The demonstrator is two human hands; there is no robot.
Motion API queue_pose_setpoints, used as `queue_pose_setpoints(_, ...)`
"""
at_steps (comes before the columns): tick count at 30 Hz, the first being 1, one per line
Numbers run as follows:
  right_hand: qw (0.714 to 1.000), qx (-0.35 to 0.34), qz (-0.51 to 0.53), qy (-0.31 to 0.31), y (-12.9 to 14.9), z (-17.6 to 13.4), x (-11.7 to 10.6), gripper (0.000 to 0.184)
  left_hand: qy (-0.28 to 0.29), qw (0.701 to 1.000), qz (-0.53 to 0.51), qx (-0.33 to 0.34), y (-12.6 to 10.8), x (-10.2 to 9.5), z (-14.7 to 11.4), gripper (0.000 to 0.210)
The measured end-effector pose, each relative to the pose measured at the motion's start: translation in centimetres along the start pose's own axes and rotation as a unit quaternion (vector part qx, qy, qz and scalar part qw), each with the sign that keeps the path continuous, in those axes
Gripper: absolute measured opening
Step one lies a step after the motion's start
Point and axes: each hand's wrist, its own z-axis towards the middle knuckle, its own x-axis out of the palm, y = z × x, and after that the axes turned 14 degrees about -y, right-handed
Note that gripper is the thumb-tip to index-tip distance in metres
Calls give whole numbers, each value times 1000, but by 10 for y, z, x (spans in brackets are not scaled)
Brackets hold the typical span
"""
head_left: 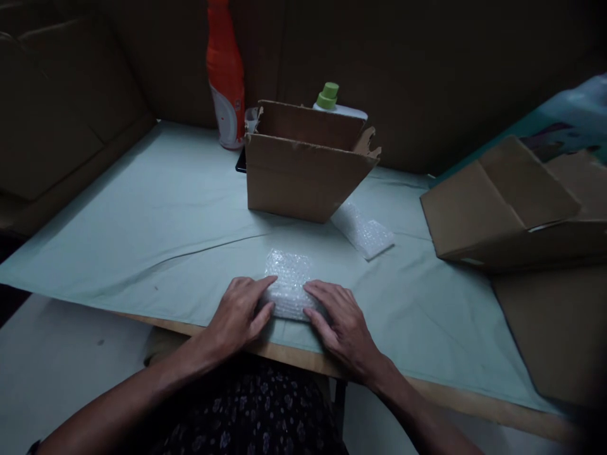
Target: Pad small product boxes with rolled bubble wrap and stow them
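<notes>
A strip of clear bubble wrap [289, 272] lies near the table's front edge, its near end rolled or folded into a thick bundle. At the bundle's left end is my left hand [241, 311], with thumb and fingers closed about it. My right hand [340, 319] grips the right end in the same way, thumb low and fingers on top. Whether anything is wrapped inside the bundle I cannot tell. Beyond my right hand, another piece of bubble wrap [368, 237] rests on the cloth, partly behind a cardboard box.
The open cardboard box [303, 177] stands upright on the pale green cloth [190, 208]. Behind it are an orange bottle [225, 76], a green-capped white bottle [328, 96] and part of a dark flat object [241, 162]. Another cardboard box [478, 208] sits at right.
</notes>
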Motion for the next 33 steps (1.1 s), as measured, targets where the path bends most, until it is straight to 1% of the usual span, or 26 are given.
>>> queue_pose_setpoints(2,998,-39,-50,-22,0,-1,1,28,-6,999,46,0,4,7,10,40)
queue_pose_setpoints(4,994,-73,-79,3,-1,-2,4,29,-8,997,77,-4,6,12,19,40)
queue_pose_setpoints(6,991,-88,-94,38,-4,-1,9,30,-12,997,73,-27,5,12,23,40)
queue_pose_setpoints(7,991,-87,-94,46,-7,1,12,30,-17,997,55,-52,4,11,23,41)
queue_pose_setpoints(9,995,-65,-71,30,-11,5,16,27,-37,989,-22,-141,-2,7,18,46)
queue_pose_setpoints(10,998,-42,-47,12,-13,7,18,26,-51,975,-78,-200,-6,4,14,51)
queue_pose_setpoints(11,1000,-13,-20,-5,-13,9,18,26,-63,952,-143,-263,-10,3,10,57)
queue_pose_setpoints(13,997,60,38,-17,-10,13,18,26,-78,883,-270,-376,-18,1,2,73)
queue_pose_setpoints(14,993,97,68,-8,-6,14,18,26,-79,845,-324,-417,-22,2,0,82)
queue_pose_setpoints(15,986,133,99,12,-3,15,17,26,-76,811,-366,-449,-25,3,-1,90)
queue_pose_setpoints(16,977,167,130,36,1,15,16,27,-71,784,-397,-472,-27,4,-1,97)
queue_pose_setpoints(17,966,198,158,58,3,15,15,26,-68,764,-418,-487,-29,5,0,100)
queue_pose_setpoints(18,956,222,179,71,5,15,15,26,-67,752,-431,-494,-31,6,1,101)
queue_pose_setpoints(19,949,240,193,71,5,15,14,26,-66,747,-438,-495,-32,7,2,100)
queue_pose_setpoints(21,941,264,207,46,3,15,11,31,-69,749,-447,-484,-35,9,5,96)
queue_pose_setpoints(22,935,275,219,39,2,15,9,37,-71,750,-454,-475,-36,9,6,95)
queue_pose_setpoints(24,911,307,270,65,-1,15,6,54,-75,748,-472,-461,-37,11,7,96)
queue_pose_setpoints(25,893,325,299,88,-3,14,5,57,-74,747,-478,-456,-36,12,7,96)
queue_pose_setpoints(26,877,339,324,108,-3,14,5,55,-66,750,-478,-452,-35,13,7,96)
queue_pose_setpoints(27,865,351,340,116,-4,15,5,51,-55,760,-472,-444,-34,14,8,93)
queue_pose_setpoints(28,859,361,346,113,-5,15,4,45,-49,779,-457,-427,-31,14,10,90)
queue_pose_setpoints(29,857,370,345,100,-7,16,4,41,-49,808,-431,-399,-29,13,14,85)
queue_pose_setpoints(30,857,377,340,85,-9,17,3,38,-59,846,-392,-356,-27,9,20,78)
queue_pose_setpoints(31,859,381,334,72,-12,19,2,37,-80,888,-343,-294,-25,4,30,70)
queue_pose_setpoints(32,863,382,326,64,-15,22,-1,37,-111,927,-283,-218,-23,-2,43,62)
queue_pose_setpoints(33,869,378,314,62,-18,25,-4,36,-146,956,-217,-135,-21,-9,59,56)
